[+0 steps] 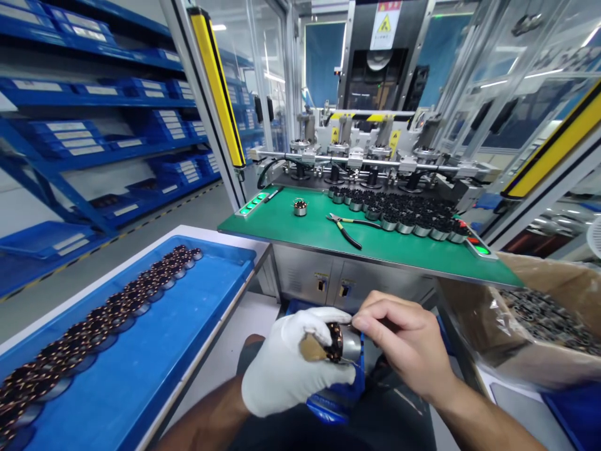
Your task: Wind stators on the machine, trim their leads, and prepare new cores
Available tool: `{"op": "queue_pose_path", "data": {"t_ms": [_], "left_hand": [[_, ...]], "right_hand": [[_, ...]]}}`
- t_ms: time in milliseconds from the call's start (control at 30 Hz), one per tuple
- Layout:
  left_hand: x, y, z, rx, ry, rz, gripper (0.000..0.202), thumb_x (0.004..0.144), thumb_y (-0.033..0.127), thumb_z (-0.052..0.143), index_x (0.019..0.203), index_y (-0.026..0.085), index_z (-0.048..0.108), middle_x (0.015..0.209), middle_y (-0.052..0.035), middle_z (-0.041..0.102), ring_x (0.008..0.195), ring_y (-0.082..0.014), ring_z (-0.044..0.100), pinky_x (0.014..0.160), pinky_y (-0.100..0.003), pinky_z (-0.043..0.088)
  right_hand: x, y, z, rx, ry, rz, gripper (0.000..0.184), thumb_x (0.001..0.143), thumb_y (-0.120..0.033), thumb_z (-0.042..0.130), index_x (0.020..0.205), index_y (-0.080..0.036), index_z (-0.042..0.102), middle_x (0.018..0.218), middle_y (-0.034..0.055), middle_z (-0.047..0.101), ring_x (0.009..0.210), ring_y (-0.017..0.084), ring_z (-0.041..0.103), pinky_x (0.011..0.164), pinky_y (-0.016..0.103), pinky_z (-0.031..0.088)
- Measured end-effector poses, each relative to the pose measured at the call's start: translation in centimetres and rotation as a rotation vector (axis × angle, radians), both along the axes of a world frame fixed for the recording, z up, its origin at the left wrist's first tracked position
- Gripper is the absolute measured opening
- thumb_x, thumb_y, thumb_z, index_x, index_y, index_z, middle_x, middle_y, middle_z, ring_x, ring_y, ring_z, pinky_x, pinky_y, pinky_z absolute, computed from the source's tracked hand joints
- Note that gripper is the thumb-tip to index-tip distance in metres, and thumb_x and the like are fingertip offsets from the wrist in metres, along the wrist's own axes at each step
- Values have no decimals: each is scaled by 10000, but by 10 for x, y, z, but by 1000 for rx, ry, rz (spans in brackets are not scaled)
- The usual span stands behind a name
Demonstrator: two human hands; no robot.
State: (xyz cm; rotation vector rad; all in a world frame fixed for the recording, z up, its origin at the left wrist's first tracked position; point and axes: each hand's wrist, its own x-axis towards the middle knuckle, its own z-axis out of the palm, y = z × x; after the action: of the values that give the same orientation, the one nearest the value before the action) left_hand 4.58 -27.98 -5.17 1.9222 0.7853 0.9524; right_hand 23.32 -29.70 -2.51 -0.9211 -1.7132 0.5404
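Gloved left hand (293, 366) cradles wound stator (339, 342); right hand (404, 341) fingers pinch rim.

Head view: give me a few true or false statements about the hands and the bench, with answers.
1. The left hand wears a white glove. True.
2. The right hand is gloved too. False: it is bare.
3. Both hands are on one coil. True.
4. The pliers lie in the blue tray. False: they lie on the green table.
5. The blue tray holds a row of coils. True.
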Motion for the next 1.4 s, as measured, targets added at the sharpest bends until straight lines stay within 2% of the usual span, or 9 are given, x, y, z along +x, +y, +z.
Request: {"op": "queue_pose_path", "data": {"t_ms": [100, 333, 400, 533, 700, 867, 1000, 1167, 1400], "left_hand": [[-1, -4, -20, -26, -168, 82, 510, 718, 333, 813, 1188, 226, 645, 1116, -90, 719, 976, -233, 704, 844, -302, 577], [-11, 0, -32, 533, -144, 184, 464, 770, 177, 753, 1202, 265, 609, 1172, -91, 677, 1063, -209, 670, 907, -318, 579], [-13, 0, -33, 518, -166, 235, 478, 748, 128, 753, 1181, 259, 598, 1179, -91, 665, 1068, -211, 669, 899, -321, 583], [-17, -5, -40, 459, -217, 285, 518, 727, 74, 745, 1175, 284, 589, 1214, -82, 645, 1092, -220, 660, 918, -350, 575], [-21, -8, -48, 281, -298, 364, 438, 750, 114, 746, 1144, 274, 643, 1231, -95, 640, 1168, -246, 621, 988, -383, 543], [-22, -5, -43, -83, -420, 414, 423, 726, 103, 740, 1118, 253, 688, 1255, -74, 625, 1187, -227, 616, 1040, -333, 507], [-19, -5, -34, -233, -513, 337, 428, 708, 90, 723, 1110, 234, 690, 1205, -77, 654, 1127, -230, 654, 994, -332, 538], [-13, -10, -32, -40, -421, 428, 335, 755, 84, 686, 1036, 261, 728, 1169, -50, 690, 1137, -190, 645, 995, -259, 518], [-6, -9, -35, 217, -334, 425, 376, 763, 73, 711, 1066, 291, 674, 1170, -25, 691, 1145, -169, 635, 1008, -250, 505]], "right_hand": [[-6, -5, -4, 52, 17, -35, 196, 867, -117, 644, 675, -158, 636, 622, -15, 621, 561, 85, 569, 534, 194, 446], [7, 42, 4, 38, -243, -60, 196, 948, -283, 560, 834, -174, 677, 803, 28, 707, 723, 131, 666, 679, 232, 535], [18, 86, 9, -1, -507, -300, 262, 969, -345, 499, 1044, -161, 669, 1029, 81, 724, 908, 176, 691, 812, 284, 555], [32, 169, 5, -59, -730, -401, 488, 873, -386, 639, 1249, -77, 604, 1338, 215, 588, 1255, 315, 549, 1049, 423, 449], [35, 198, -7, -151, -986, -399, 590, 895, -499, 574, 1286, -57, 566, 1256, 262, 623, 1203, 410, 559, 990, 591, 420], [42, 165, -3, -93, -1132, -298, 531, 921, -497, 520, 1264, -97, 580, 1171, 216, 647, 1086, 350, 615, 925, 482, 479], [53, 113, -16, -20, -1197, -280, 499, 859, -214, 550, 1336, -70, 519, 1151, 213, 618, 1059, 348, 595, 910, 466, 492], [54, 16, -73, 153, -794, -148, 624, 869, -188, 473, 1472, -114, 329, 1299, 182, 573, 1167, 280, 594, 957, 385, 535], [30, -70, -119, -57, -597, 3, 784, 756, -107, 516, 1512, -171, 321, 1406, 150, 546, 1285, 285, 554, 1049, 361, 490]]}}
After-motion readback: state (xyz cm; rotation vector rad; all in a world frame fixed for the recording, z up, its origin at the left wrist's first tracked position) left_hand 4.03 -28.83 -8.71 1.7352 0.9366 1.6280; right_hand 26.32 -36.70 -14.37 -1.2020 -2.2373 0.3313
